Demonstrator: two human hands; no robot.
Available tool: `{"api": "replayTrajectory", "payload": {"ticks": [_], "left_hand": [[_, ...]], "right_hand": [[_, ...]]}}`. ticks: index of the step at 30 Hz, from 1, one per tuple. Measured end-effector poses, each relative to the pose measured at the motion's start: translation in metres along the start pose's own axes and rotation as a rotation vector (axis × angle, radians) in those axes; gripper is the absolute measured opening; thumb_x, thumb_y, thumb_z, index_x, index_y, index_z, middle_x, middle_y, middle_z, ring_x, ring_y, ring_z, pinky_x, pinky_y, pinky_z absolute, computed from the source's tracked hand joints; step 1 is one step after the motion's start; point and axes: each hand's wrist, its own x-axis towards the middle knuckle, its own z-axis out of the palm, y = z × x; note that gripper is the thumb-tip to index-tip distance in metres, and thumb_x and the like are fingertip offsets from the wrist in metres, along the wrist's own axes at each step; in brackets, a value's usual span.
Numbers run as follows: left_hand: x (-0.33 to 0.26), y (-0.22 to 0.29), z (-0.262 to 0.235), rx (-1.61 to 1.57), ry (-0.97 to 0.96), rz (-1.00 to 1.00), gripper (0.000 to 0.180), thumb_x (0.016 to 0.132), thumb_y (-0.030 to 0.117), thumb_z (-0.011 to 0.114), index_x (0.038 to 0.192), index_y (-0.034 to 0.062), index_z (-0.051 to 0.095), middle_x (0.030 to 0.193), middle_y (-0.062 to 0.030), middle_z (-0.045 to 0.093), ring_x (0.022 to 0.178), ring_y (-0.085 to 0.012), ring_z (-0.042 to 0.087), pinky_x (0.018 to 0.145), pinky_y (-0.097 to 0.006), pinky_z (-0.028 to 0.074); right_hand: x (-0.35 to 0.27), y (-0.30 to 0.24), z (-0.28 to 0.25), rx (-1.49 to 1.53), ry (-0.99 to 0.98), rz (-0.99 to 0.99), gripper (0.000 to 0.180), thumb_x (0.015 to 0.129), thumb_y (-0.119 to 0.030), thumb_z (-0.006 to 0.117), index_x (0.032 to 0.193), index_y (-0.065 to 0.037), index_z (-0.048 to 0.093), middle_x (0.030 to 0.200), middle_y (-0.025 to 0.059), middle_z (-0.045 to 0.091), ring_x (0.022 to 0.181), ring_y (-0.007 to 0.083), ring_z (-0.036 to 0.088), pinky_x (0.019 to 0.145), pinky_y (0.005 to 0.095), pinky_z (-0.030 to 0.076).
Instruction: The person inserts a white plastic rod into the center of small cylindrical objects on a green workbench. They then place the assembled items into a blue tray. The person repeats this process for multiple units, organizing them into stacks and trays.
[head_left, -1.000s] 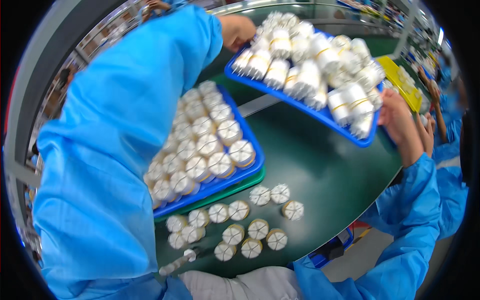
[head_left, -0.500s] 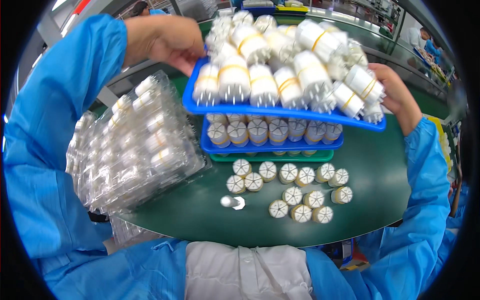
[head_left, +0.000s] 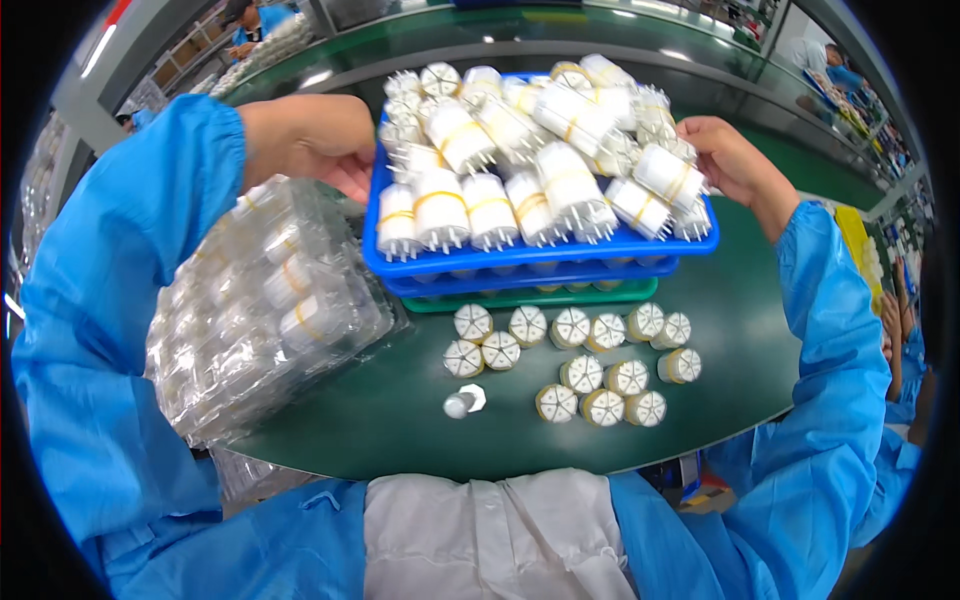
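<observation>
Clear plastic packs (head_left: pixel 270 320) of white parts lie at the far left of the worktop (head_left: pixel 740 380), beside the left forearm. Next comes the left hand (head_left: pixel 315 142), its fingers bent and nearly closed on the left rim of the upper blue tray (head_left: pixel 530 252), with no loose part in its grasp.

That tray, heaped with white cylinders (head_left: pixel 568 190) banded in yellow, is at the middle, directly over a lower blue tray (head_left: pixel 530 284) and a green tray (head_left: pixel 520 304). Half a second ago it was tilted, its right end lower, and the row of cylinders beneath showed plainly; now it is nearly level and lower, and only a thin strip of them shows. It therefore seems to be seated on the stack or almost so, though whether the hands still bear its weight I cannot tell.

In front of the stack, loose cylinders (head_left: pixel 581 374) stand in small groups, with a small pale piece (head_left: pixel 460 404) at their left.

The right hand (head_left: pixel 738 165) is at the tray's right edge, fingers curled nearly closed there, the tips partly hidden behind the heap. Farther right is a yellow tray (head_left: pixel 852 240), near a co-worker's hands (head_left: pixel 890 325).
</observation>
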Motion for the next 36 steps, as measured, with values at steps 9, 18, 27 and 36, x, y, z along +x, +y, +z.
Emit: {"api": "replayTrajectory", "payload": {"ticks": [9, 18, 27, 36], "left_hand": [[-0.155, -0.054, 0.063, 0.445, 0.302, 0.599, 0.029, 0.101, 0.021, 0.052, 0.112, -0.0045, 0.062, 0.083, -0.0080, 0.062, 0.076, -0.0167, 0.061, 0.069, -0.030, 0.048], [-0.118, -0.183, 0.221, 0.231, 0.420, 0.681, 0.049, 0.073, 0.016, 0.088, 0.109, 0.0023, 0.058, 0.103, -0.0129, 0.057, 0.075, -0.0221, 0.056, 0.066, -0.034, 0.048], [-0.051, -0.167, 0.273, 0.195, 0.652, 0.914, 0.060, 0.069, 0.025, 0.093, 0.113, 0.0032, 0.059, 0.114, -0.0163, 0.048, 0.089, -0.0310, 0.061, 0.073, -0.040, 0.053], [-0.050, -0.167, 0.276, 0.049, 0.681, 0.969, 0.026, 0.083, 0.004, 0.076, 0.105, 0.0029, 0.061, 0.121, -0.0138, 0.045, 0.078, -0.0210, 0.062, 0.067, -0.032, 0.052]], "right_hand": [[-0.150, 0.037, -0.021, -0.344, 0.471, -0.024, 0.028, 0.100, -0.034, 0.059, 0.099, -0.006, 0.063, 0.077, 0.0003, 0.062, 0.063, 0.0085, 0.060, 0.052, 0.0216, 0.047], [-0.277, 0.134, 0.141, -0.444, 0.425, -0.177, 0.065, 0.064, -0.024, 0.092, 0.113, -0.002, 0.055, 0.095, 0.0095, 0.057, 0.077, 0.0185, 0.063, 0.064, 0.0303, 0.054], [-0.252, 0.134, 0.198, -0.787, 0.495, -0.294, 0.061, 0.073, -0.035, 0.090, 0.112, -0.002, 0.057, 0.094, 0.0101, 0.057, 0.062, 0.0204, 0.060, 0.053, 0.0324, 0.050], [-0.216, 0.121, 0.231, -0.808, 0.592, -0.436, 0.060, 0.077, -0.028, 0.087, 0.120, -0.002, 0.057, 0.101, 0.0113, 0.058, 0.066, 0.0211, 0.062, 0.059, 0.0342, 0.053]]}}
